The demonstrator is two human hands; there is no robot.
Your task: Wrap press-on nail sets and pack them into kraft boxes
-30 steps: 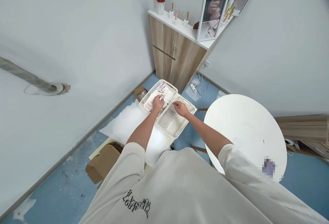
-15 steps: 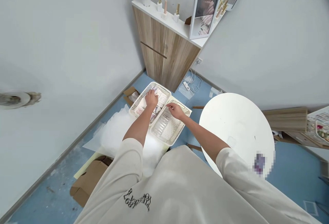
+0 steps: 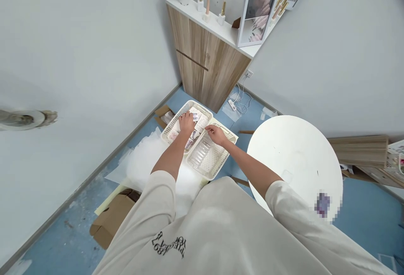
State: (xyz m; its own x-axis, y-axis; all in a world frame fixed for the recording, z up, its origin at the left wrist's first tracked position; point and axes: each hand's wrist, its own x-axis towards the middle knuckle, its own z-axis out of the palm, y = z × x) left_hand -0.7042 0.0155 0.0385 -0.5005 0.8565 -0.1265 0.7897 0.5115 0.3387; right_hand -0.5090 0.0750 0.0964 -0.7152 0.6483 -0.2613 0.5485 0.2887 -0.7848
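My left hand (image 3: 186, 123) rests curled on white paper cards and small printed packets in the far white plastic basket (image 3: 173, 128), and its fingertips are hidden. My right hand (image 3: 216, 135) is in a loose pinch just above the near rim of the second white basket (image 3: 221, 165). Nothing shows between its fingers. Inside that second basket lie transparent plastic trays (image 3: 200, 152). The two slotted baskets stand side by side, touching, with my forearms reaching over them.
The baskets sit on crumpled white foam sheet (image 3: 148, 159). A cardboard box (image 3: 110, 220) lies near the left wall. A round white tabletop (image 3: 293, 157) stands to the right. A wooden cabinet (image 3: 206, 62) stands behind, and a power strip (image 3: 232, 105) lies on the blue floor.
The whole view has shifted left and slightly upward from a second ago. My hands stay over the same baskets, and the papers under my left hand have shifted a little.
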